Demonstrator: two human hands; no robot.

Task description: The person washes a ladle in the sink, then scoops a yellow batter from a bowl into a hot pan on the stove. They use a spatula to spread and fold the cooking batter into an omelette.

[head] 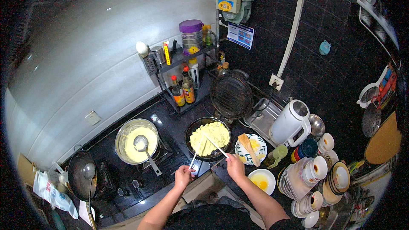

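Note:
A pale yellow batter-like mass (207,135) lies spread over much of a round black electric griddle (189,143), whose ribbed lid (231,97) stands raised behind it. My left hand (184,176) grips a white chopstick-like stick (193,160) with its tip in the mass. In my right hand (235,167) is a second white stick (219,148), and its far end also touches the mass, close to the first. To the left, a steel bowl (119,134) holds more pale yellow batter (137,155), with a ladle (152,163) resting in it.
Beside my right hand are a patterned plate (239,148) with a wooden spatula (247,147) and a white bowl (271,179) of egg. Stacked bowls (294,179) and a white electric jug (286,126) stand farther right. A wok (78,172) sits far left; sauce bottles (188,86) stand behind.

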